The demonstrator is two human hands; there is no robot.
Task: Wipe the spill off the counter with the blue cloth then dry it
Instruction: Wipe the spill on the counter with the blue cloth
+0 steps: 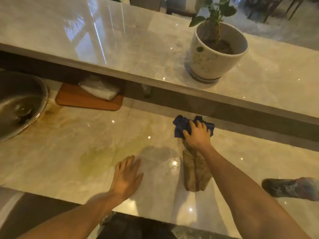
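A crumpled blue cloth [182, 125] lies on the marble counter [69, 145] near its back edge. My right hand [197, 134] presses down on the cloth and grips it. A yellowish-green spill [96, 157] spreads over the counter to the left of centre. My left hand [126, 178] rests flat on the counter just right of the spill, fingers apart, holding nothing. A folded tan cloth [196, 173] lies under my right forearm, partly hidden by it.
A round steel sink [19, 104] sits at the left. Behind it are an orange board [77, 99] with a white cloth on it. A raised marble ledge [120, 49] carries a potted plant [215, 50]. A grey rag [291, 188] lies at the right.
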